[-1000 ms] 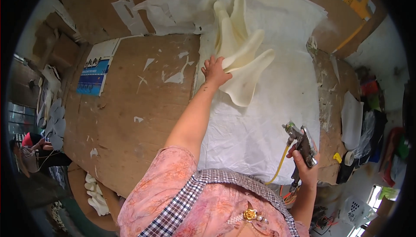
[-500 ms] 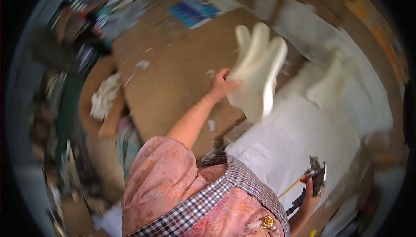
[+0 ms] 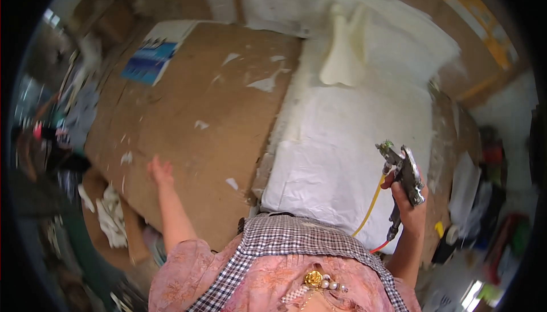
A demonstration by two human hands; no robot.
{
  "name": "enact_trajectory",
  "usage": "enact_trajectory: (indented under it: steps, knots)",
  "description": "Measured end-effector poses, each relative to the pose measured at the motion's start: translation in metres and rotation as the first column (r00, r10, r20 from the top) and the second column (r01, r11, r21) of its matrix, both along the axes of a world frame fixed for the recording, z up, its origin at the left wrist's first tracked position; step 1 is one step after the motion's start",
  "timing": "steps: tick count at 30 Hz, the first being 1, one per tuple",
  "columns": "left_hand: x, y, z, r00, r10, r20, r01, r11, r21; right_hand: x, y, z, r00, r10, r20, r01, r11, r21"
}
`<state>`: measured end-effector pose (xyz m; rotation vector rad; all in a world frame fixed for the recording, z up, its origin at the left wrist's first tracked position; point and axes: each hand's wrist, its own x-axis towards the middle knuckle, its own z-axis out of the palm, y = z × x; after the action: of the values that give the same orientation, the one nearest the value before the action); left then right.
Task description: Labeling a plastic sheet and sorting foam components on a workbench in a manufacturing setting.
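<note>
My left hand (image 3: 160, 170) reaches out over the brown board (image 3: 188, 147), its fingers apart and nothing in them. In my right hand (image 3: 407, 201) is a metal spray gun (image 3: 405, 169), held above the right edge of the white-covered surface. A thin yellow hose (image 3: 371, 204) runs down from the gun, and a red hose (image 3: 380, 247) shows below its grip. Toward the back of the white covering (image 3: 342, 158) rests a cream foam-like piece (image 3: 341, 61), narrow at the top and flared at the near end. Neither hand touches it.
White scraps (image 3: 264, 83) lie scattered on the board. A blue-and-white printed sheet (image 3: 151, 61) is at its far left. Beside the board's near-left edge, an open cardboard box (image 3: 137, 238) contains white material (image 3: 112, 218). Assorted clutter (image 3: 490, 226) stands at the right.
The lobed cream piece has left my left hand, which has moved left and opened. The spray gun stays in my right hand. My view has turned toward the white-covered surface.
</note>
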<state>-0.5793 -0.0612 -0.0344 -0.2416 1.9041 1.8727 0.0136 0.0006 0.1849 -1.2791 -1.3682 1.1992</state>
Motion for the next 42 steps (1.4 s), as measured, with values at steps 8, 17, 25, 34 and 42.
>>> enact_trajectory:
  steps: [8,17,25,34,42]
  knots:
    - [0.278,0.329,-0.038,0.451,-0.887,-0.098,0.892,0.450,0.032,0.022,0.007,-0.004,0.961,-0.264,0.087,0.262,0.964,0.034]
    - [0.407,0.403,-0.014,0.069,-0.883,-0.464,0.725,0.364,-0.585,0.018,0.013,-0.007,0.980,-0.172,0.098,0.168,0.985,0.048]
    - [0.256,0.354,0.022,0.256,-0.611,-0.749,0.776,0.592,-0.218,0.022,0.058,-0.009,0.981,-0.180,0.078,0.176,0.983,0.054]
    - [0.271,0.399,-0.016,0.534,-0.772,-0.345,0.845,0.497,0.196,0.023,0.053,-0.017,0.959,-0.278,0.056,0.277,0.960,0.027]
    - [0.396,0.481,-0.064,0.288,-0.844,-0.452,0.948,0.320,0.006,0.022,0.044,0.003,0.931,-0.350,-0.102,0.360,0.927,0.107]
